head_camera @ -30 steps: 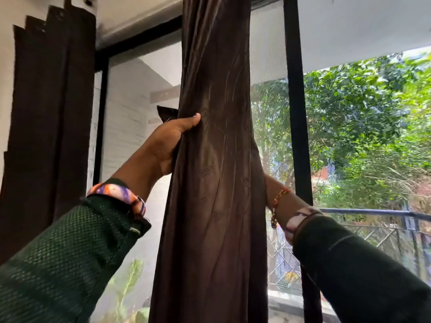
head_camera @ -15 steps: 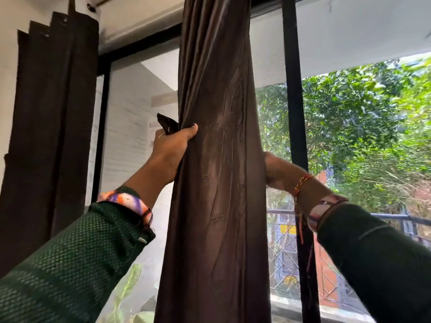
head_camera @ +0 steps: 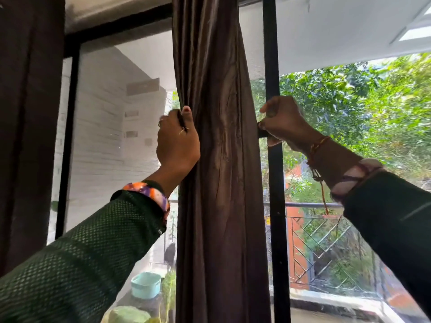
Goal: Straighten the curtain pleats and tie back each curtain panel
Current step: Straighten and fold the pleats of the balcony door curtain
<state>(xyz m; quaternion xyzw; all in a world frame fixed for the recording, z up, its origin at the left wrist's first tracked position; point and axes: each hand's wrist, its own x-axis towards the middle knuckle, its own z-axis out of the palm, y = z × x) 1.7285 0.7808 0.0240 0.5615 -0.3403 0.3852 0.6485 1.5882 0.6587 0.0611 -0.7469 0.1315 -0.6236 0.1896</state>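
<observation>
A brown curtain panel (head_camera: 219, 159) hangs gathered into a narrow column in front of the window. My left hand (head_camera: 178, 141) presses against its left edge at mid height and pinches one end of a dark tie-back strip (head_camera: 181, 120). My right hand (head_camera: 283, 123) is on the panel's right side, fingers closed on the strip's other end (head_camera: 262, 132). The part of the strip behind the curtain is hidden. A second dark curtain panel (head_camera: 30, 113) hangs at the far left, untouched.
A black vertical window frame bar (head_camera: 274, 183) stands just right of the gathered panel, behind my right hand. A metal balcony railing (head_camera: 314, 229) and trees lie beyond the glass. A pale green tub (head_camera: 145, 285) sits on the ledge below.
My right hand has come out from behind the curtain and risen, now holding a strip end at the right. My left hand shifted its grip on the left edge. The view has tilted slightly.
</observation>
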